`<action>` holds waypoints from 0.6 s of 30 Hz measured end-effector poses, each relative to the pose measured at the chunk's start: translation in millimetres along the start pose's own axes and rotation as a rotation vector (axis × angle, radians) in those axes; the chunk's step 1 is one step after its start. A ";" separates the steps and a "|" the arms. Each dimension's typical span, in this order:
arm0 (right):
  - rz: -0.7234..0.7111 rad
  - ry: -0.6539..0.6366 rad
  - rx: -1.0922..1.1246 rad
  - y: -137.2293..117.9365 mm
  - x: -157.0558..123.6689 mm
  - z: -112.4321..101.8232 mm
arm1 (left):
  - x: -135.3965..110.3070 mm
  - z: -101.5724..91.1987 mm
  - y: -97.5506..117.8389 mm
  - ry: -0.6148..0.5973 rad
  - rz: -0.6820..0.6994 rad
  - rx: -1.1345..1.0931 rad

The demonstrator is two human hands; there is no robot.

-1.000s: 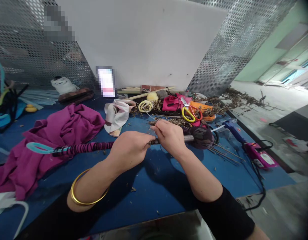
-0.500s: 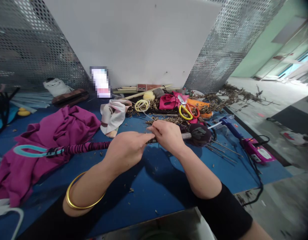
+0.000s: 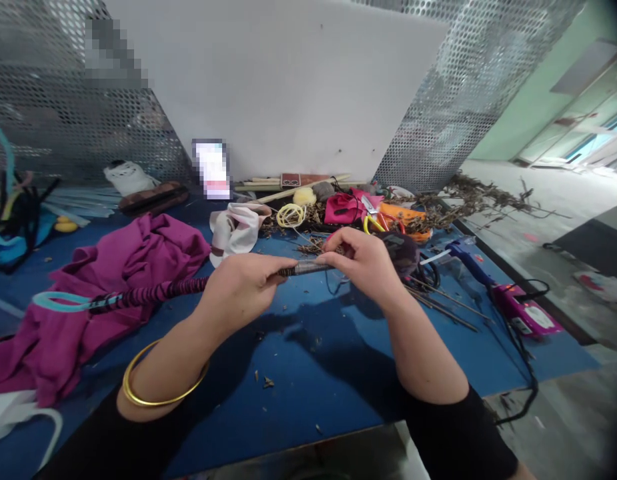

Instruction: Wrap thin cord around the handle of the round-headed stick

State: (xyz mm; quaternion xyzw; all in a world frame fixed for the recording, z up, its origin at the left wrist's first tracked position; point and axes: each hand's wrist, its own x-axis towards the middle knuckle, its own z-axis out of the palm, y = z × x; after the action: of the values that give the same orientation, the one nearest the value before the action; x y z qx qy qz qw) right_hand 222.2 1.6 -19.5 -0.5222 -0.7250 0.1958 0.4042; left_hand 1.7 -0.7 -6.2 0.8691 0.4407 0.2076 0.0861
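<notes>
My left hand [image 3: 241, 287] is closed around a stick wrapped in purple cloth and black cord [image 3: 163, 292]. A turquoise loop [image 3: 61, 301] forms the stick's left end, over a purple cloth [image 3: 138, 250]. Right of my left fingers, a grey, finely wound section [image 3: 308, 267] of the stick shows. My right hand [image 3: 363, 263] is pinched at that section, thumb against it; what its curled fingers hold is hidden. A thin dark strand [image 3: 333, 290] loops below them. Behind the right hand sits a dark, cloth-covered round lump [image 3: 403, 250].
Yellow-and-red-handled scissors [image 3: 372, 223], a yellow cord coil [image 3: 291, 215] and dried plant stems lie behind my hands. A blue glue gun [image 3: 468, 260] and a magenta device [image 3: 525, 310] with a black cable lie right. A white charger [image 3: 11, 413] is at front left.
My right hand has lifted slightly, moved right and loosened away from the left fingers, exposing the grey wound section. My left hand keeps its grip, and the view has shifted slightly.
</notes>
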 end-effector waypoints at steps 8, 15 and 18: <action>0.162 -0.074 0.024 22.5 1.0 -35.7 | -0.3 -28.7 -20.7 0.096 -0.235 -0.025; 0.331 0.297 0.433 46.7 5.5 -51.8 | -1.9 -35.5 -32.8 -0.003 -0.268 -0.014; 0.427 0.409 0.614 63.9 9.9 -47.2 | -1.2 -37.4 -34.6 -0.053 -0.281 -0.155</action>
State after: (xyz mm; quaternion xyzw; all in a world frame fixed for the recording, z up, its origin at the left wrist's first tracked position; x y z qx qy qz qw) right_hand 296.6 28.3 -32.7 -0.5441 -0.4134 0.3745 0.6267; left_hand -40.5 17.7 15.6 0.7947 0.5382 0.2039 0.1928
